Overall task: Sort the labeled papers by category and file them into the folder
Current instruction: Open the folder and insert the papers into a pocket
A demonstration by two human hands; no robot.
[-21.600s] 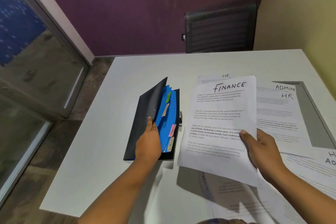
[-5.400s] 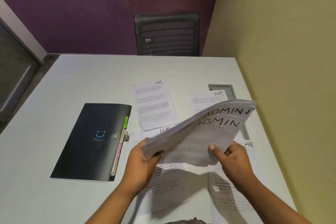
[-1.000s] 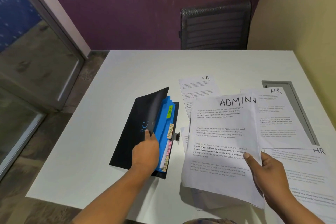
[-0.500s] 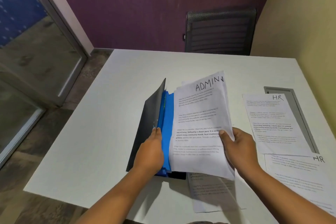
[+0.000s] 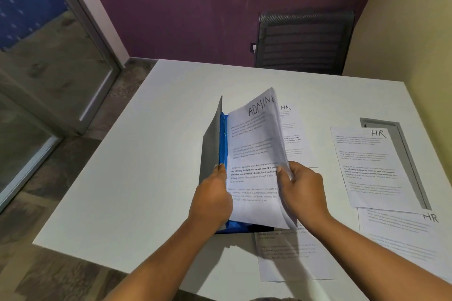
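Papers [image 5: 254, 154] headed ADMIN lean into the open folder [image 5: 211, 144] at the table's [image 5: 146, 178] centre. Your left hand [image 5: 211, 199] grips the folder's raised black cover; your right hand [image 5: 303, 193] pinches the papers' right edge. HR sheets [image 5: 371, 166] lie at three o'clock of the folder.

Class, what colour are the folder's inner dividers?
Bright blue dividers, seen best in the head view.
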